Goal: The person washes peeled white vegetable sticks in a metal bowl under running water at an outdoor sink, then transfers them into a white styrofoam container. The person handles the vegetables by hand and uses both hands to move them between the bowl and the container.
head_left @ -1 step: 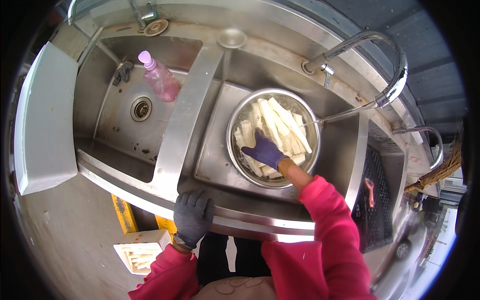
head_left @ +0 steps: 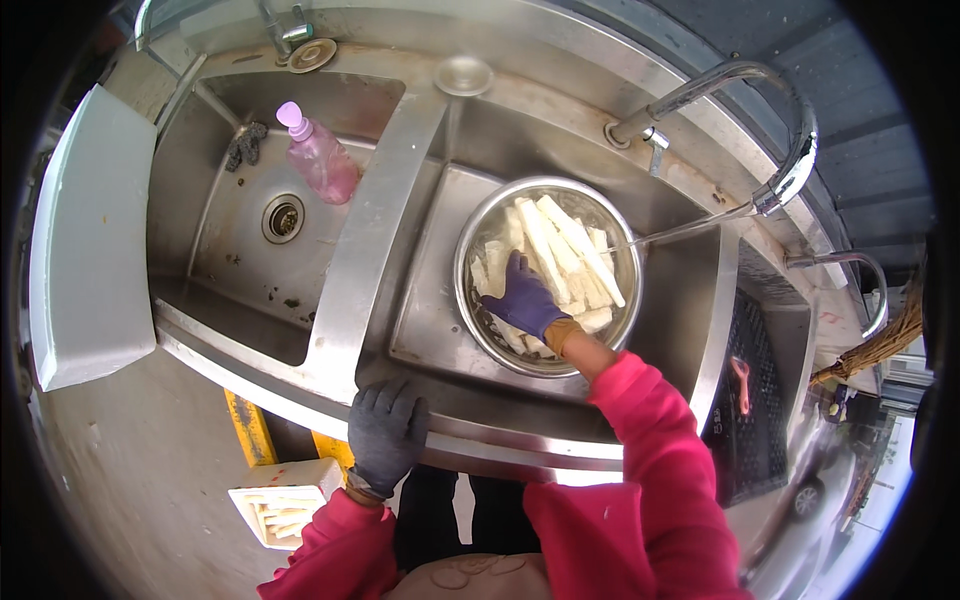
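A round steel bowl [head_left: 468, 325] of water stands in the middle sink basin, holding several long white pieces that look like peeled root vegetables [head_left: 577, 243]. My right hand [head_left: 525, 300], in a purple glove, is in the bowl on the left part of the white pieces. Its thumb and fingers are spread apart, with some fingertips hidden among the pieces. On the sink's front rim [head_left: 480, 448] rests my left hand [head_left: 388, 435] in a dark grey glove, fingers laid over the edge and holding nothing. A thin stream from the curved tap [head_left: 785, 190] runs into the bowl.
In the left basin [head_left: 235, 240] stand a pink pump bottle [head_left: 322, 165] and a dark scrubber [head_left: 246, 146]. A white foam box [head_left: 95, 250] is at far left. Below the sink, another box [head_left: 285, 515] holds pale sticks. A red-handled peeler [head_left: 740, 385] lies on a black mat at right.
My right hand has shifted very slightly in the bowl, its fingers showing a little more. My left hand has stayed on the rim.
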A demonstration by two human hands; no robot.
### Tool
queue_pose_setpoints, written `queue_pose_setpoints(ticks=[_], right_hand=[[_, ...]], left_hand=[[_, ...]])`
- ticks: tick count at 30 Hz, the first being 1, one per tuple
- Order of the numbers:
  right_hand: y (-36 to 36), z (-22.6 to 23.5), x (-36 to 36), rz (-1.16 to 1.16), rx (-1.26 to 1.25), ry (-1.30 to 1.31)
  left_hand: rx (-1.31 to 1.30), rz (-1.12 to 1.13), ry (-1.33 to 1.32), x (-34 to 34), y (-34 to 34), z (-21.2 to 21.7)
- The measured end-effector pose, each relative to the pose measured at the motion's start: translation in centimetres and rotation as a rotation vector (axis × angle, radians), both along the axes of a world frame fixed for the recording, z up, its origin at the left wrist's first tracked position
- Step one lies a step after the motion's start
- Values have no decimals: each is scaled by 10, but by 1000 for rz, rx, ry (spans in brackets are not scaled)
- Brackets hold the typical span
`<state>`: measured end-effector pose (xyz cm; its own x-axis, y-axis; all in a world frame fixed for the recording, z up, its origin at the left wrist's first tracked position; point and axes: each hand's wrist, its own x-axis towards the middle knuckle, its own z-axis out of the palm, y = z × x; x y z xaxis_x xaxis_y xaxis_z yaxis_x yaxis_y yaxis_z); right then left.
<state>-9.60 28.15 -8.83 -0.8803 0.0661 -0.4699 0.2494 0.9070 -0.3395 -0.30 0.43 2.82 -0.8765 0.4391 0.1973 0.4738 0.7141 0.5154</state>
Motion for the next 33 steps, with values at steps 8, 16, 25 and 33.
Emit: queue_pose_setpoints(ticks=[8, 16, 25, 33], right_hand=[[-9, -45, -28, -26, 519, 14], [6, -42, -15, -27, 299, 70], [46, -71, -33, -134, -252, -108], [78, -47, -17, -452, -820, -24]], left_hand=[[-2, -9, 7, 1, -1, -1], [7, -11, -36, 0, -4, 0], [31, -17, -45, -2, -5, 2], [18, -10, -42, -1, -3, 1]])
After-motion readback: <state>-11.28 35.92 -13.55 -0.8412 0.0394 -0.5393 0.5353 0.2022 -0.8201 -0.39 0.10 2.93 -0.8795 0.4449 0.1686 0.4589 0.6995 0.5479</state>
